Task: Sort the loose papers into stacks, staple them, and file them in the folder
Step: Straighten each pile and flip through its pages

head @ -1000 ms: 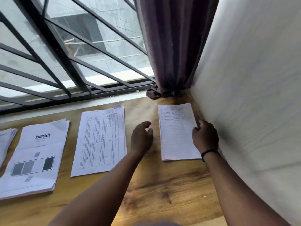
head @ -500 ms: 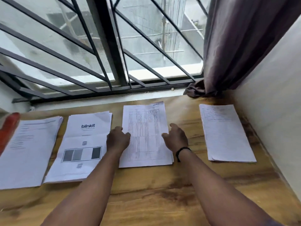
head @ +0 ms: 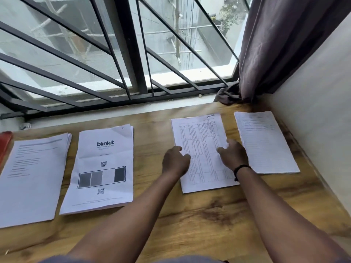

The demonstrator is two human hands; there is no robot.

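Four paper stacks lie in a row on the wooden table [head: 190, 215]. From the left they are a text stack [head: 32, 177], a "blinkit" stack [head: 102, 168], a stack printed with a table [head: 201, 141] and a lined stack [head: 266, 143]. My left hand [head: 175, 161] touches the left edge of the table-printed stack with its fingers bent down. My right hand [head: 233, 154] rests on that stack's right side, fingers spread over the top sheet. A red folder [head: 4, 145] shows only as a sliver at the left border. No stapler is in sight.
A barred window [head: 123, 54] runs along the back of the table. A dark curtain [head: 266, 54] hangs in the back right corner, and a pale wall [head: 319, 111] closes off the right side. Bare wood lies in front of the stacks.
Both hands left the lined stack and came to the table-printed stack. That stack now lies further right, away from the blinkit stack and close to the lined one. The view swung left.
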